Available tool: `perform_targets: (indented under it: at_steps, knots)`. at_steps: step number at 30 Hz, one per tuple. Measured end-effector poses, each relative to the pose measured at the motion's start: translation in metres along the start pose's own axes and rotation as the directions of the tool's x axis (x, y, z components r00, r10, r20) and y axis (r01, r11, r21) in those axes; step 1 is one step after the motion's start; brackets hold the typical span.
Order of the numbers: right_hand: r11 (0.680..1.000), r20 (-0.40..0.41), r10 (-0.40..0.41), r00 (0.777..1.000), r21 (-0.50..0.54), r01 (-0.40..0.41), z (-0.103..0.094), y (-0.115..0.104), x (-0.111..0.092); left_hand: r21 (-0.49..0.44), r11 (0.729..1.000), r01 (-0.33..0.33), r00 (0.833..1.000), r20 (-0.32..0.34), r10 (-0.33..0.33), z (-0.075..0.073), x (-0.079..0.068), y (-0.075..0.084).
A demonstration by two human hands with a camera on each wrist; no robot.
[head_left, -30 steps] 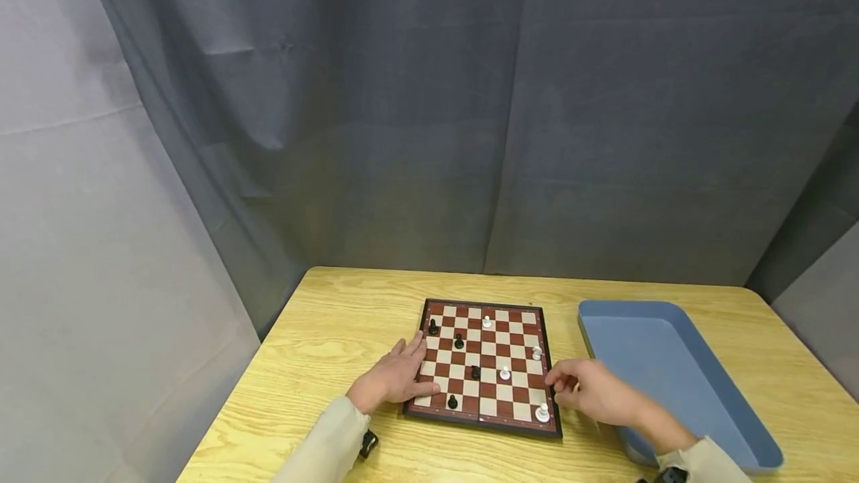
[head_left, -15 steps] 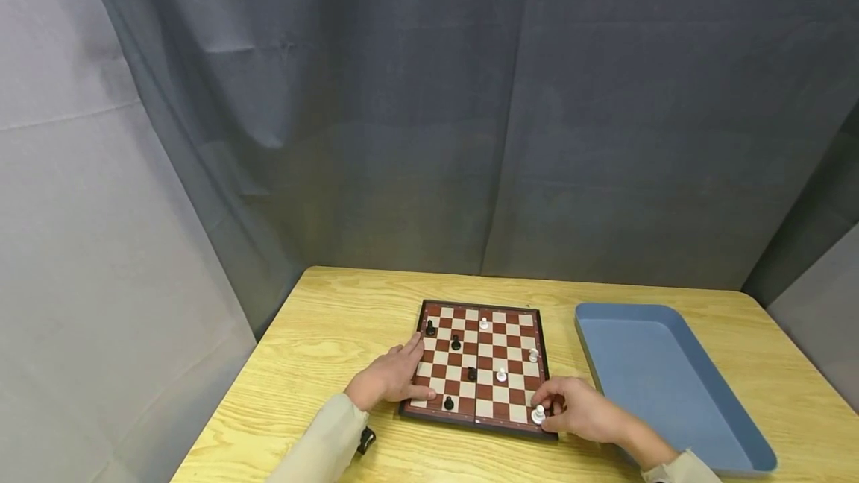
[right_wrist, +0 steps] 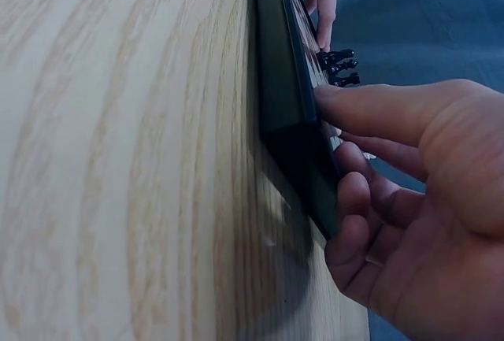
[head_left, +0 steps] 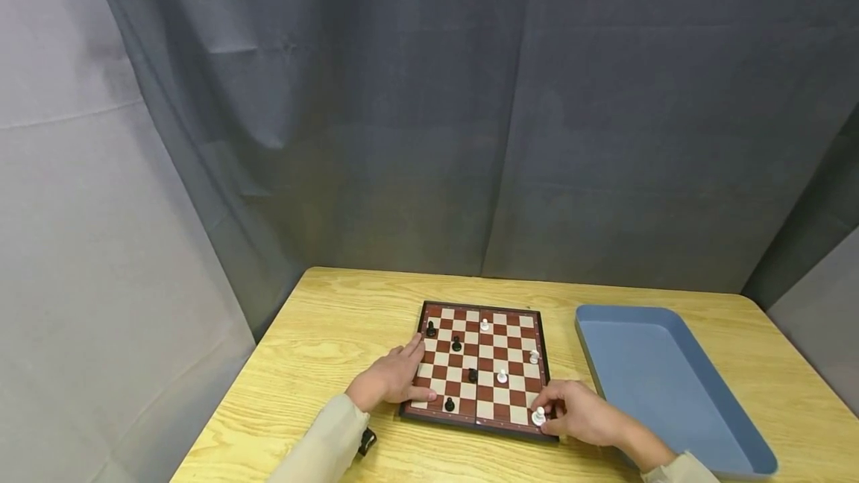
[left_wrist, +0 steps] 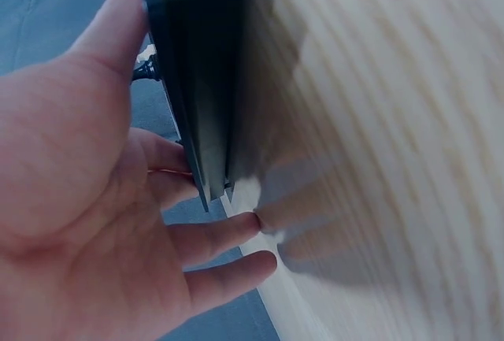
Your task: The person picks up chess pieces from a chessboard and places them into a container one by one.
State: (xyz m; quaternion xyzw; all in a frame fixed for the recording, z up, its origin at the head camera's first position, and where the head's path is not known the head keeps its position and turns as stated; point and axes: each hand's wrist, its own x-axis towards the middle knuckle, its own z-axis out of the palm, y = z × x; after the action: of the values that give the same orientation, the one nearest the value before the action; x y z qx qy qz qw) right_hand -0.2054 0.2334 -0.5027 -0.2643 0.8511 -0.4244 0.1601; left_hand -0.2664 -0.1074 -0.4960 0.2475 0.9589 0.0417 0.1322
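four black pieces (head_left: 456,344) and four white pieces (head_left: 502,377) sit on the chessboard (head_left: 483,356), which lies on the wooden tabletop (head_left: 342,319). the left hand (head_left: 391,377) rests at the board's left edge, grip released, fingers stretched out, thumb over the squares. the right hand (head_left: 579,410) has its grip curled about the white corner piece (head_left: 539,417), nearest the person. a blue tray (head_left: 674,393) lies to the board's right.

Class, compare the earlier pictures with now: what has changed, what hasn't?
The right hand moved along the right edge of the chessboard to its near corner and now curls around the white piece there. The left hand stays on the left edge; the other pieces look unmoved.
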Motion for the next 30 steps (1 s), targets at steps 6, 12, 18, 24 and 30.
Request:
perform_targets:
  at_steps: [6,12,18,24,30]
  knots:
    - [1.000,-0.009,0.000,1.000,-0.021,0.000,0.001,0.000,0.000,0.009,1.000,0.003,1.000,-0.002,-0.003,0.000,0.000,0.001]
    - [0.999,-0.020,0.033,0.999,-0.015,-0.033,0.000,0.000,0.000,0.015,1.000,0.011,1.000,0.002,-0.012,0.001,0.001,0.001]
    - [1.000,-0.031,0.004,1.000,0.008,-0.004,-0.004,-0.001,0.002,0.023,1.000,0.019,1.000,0.003,-0.019,0.000,0.001,0.001]
    - [1.000,-0.085,-0.004,0.996,-0.004,0.003,-0.011,-0.005,0.002,0.019,1.000,0.020,1.000,0.005,-0.020,0.001,0.002,0.001]
    - [0.999,-0.136,-0.043,0.990,-0.032,0.039,-0.025,-0.008,0.000,0.009,1.000,0.023,1.000,0.008,-0.023,0.000,0.001,0.000]
